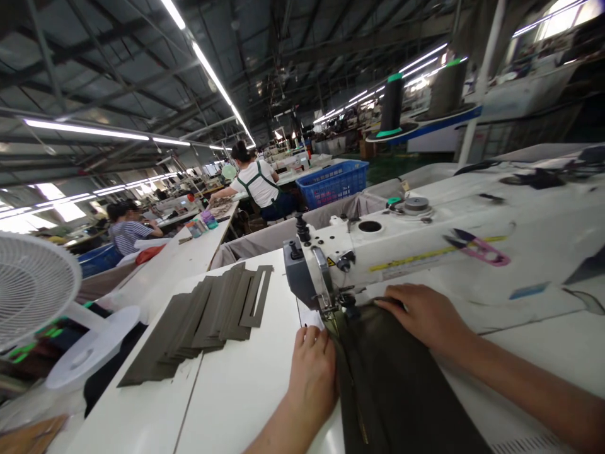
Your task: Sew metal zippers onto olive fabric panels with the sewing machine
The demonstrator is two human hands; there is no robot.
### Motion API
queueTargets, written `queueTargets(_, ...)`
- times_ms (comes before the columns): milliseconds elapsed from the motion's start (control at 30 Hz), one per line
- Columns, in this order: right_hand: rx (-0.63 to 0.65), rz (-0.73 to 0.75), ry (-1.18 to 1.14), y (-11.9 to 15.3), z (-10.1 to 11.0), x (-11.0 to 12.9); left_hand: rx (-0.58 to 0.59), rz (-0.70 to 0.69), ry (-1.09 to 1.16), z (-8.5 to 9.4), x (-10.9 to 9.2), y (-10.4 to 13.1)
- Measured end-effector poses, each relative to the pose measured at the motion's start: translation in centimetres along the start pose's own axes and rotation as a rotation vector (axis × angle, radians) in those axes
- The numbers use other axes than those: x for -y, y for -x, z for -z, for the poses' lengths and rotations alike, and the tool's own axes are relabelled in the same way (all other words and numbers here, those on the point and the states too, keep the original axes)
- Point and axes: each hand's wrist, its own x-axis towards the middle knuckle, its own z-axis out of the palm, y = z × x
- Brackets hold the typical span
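Note:
Dark olive cloth [401, 384] lies under the needle area of a white sewing machine [416, 246] and hangs down toward me. My left hand [314, 369] is at the cloth's left edge, just in front of the presser foot, its fingers bent beside a small white piece [312, 318]; what its fingertips hold is hidden. Right of the needle, my right hand [420, 315] pinches the cloth's upper edge between thumb and fingers. A zipper-like line runs down the cloth between the hands.
Overlapping grey-green cut pieces [208, 315] lie on the white table [236, 391] at left. Beyond them stands a white fan [38, 290]. Pink-handled snips [482, 249] rest on the machine. Further off are a blue basket [333, 186], thread cones [392, 104] and people at other tables.

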Motion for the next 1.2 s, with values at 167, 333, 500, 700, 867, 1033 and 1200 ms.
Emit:
queueTargets(167, -0.1, 0.054, 0.296, -0.2, -0.6, -0.4, -0.055, -0.013, -0.015, -0.1, -0.2, 0.1)
queueTargets(333, -0.225, 0.319, 0.18, 0.7, -1.0, 3.2, -0.073, 0.045, 0.075, -0.2, -0.2, 0.2)
queueTargets(500, -0.179, 0.46, -0.026, 1.7, -3.5, 6.2, -0.047, 0.019, 0.069, -0.1, 0.0, 0.1)
queueTargets(700, -0.06, 0.443, -0.081, 1.7, -4.2, 5.7, 0.019, 0.012, -0.02, 0.3, -0.2, -0.2)
queueTargets(867, -0.05, 0.429, -0.087, 1.7, -4.1, 5.6, -0.038, 0.03, 0.004, -0.1, -0.1, -0.1)
queueTargets(1033, -0.064, 0.427, -0.083, 1.7, -4.1, 5.7, -0.152, 0.022, 0.039, -0.2, 0.0, 0.3)
queueTargets(1200, -0.087, 0.473, -0.102, 1.8, -3.7, 5.8, -0.306, 0.04, 0.108, -0.5, 0.7, 0.4)
